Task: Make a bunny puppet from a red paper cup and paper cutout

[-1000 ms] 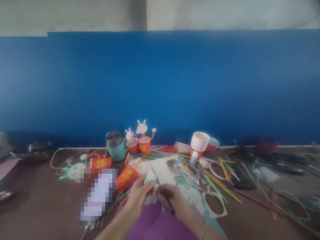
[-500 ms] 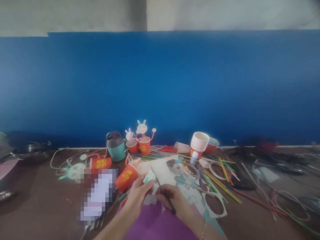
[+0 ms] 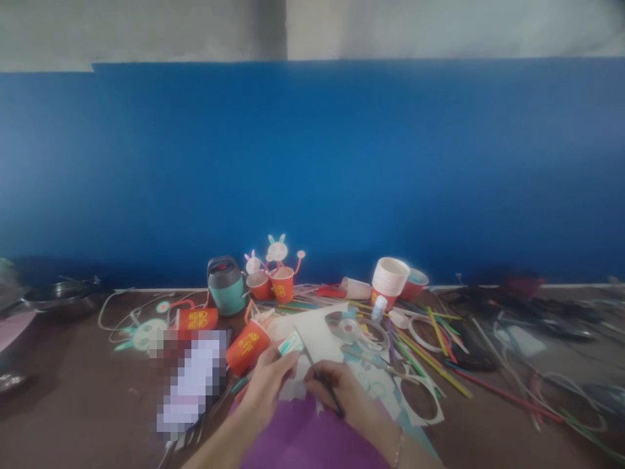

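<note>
My left hand [image 3: 269, 376] pinches a small white paper piece [image 3: 291, 344] with green drawing on it. A pair of dark scissors [image 3: 319, 378] is gripped in my right hand [image 3: 339, 387], its blades pointing up and left beside the paper's right edge. Whether the blades touch the paper I cannot tell. Below both hands lies a purple sheet [image 3: 307, 433]. A large white sheet [image 3: 317, 329] is spread just beyond them. To the left of my left hand, a red paper cup [image 3: 248, 346] lies tipped over.
A stack of paper cups [image 3: 390, 280] stands at the back right, near a glue bottle [image 3: 378, 309]. Coloured pipe cleaners [image 3: 430, 365] and a tape roll [image 3: 375, 332] lie to the right. A teal flask [image 3: 227, 290] and rabbit-decorated cups [image 3: 282, 284] line the back. A pixelated phone-like rectangle [image 3: 193, 384] lies left.
The paper piece has tilted slightly in my left hand and shifted a little left. The scissor blades look closer together now. My right hand stays in nearly the same place.
</note>
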The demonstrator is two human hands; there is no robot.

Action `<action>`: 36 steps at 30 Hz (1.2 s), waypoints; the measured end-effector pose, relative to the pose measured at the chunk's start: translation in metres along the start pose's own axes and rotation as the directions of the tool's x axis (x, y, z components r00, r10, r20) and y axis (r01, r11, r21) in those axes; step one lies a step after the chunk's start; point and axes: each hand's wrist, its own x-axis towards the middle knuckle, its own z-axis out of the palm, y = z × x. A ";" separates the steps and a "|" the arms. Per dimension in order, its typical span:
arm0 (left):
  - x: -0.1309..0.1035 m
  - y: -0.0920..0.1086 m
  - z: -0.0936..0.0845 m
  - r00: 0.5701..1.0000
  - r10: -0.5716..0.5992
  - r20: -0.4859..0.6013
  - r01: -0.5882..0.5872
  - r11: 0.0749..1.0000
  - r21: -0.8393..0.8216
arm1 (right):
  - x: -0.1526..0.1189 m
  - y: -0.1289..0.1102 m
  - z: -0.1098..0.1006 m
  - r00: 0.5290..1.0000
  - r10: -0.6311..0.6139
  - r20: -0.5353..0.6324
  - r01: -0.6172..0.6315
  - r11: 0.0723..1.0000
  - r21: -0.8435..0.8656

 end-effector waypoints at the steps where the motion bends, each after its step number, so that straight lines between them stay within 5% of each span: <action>1: 0.000 0.000 0.000 1.000 -0.007 -0.006 0.007 1.000 -0.008 | 0.000 0.000 0.000 1.000 -0.002 0.002 0.002 1.000 0.001; 7: 0.000 0.003 0.001 0.999 -0.037 -0.025 0.035 0.997 -0.074 | -0.001 -0.001 -0.002 1.000 -0.020 0.021 0.020 1.000 -0.005; 16: -0.005 0.001 0.006 0.993 -0.118 0.007 0.112 0.914 -0.390 | 0.002 0.013 -0.001 1.000 0.015 0.003 -0.014 0.999 -0.032; 36: -0.012 0.006 0.015 0.998 -0.060 -0.018 0.053 0.961 -0.273 | 0.003 0.020 0.000 0.999 -0.025 0.027 0.025 1.000 -0.003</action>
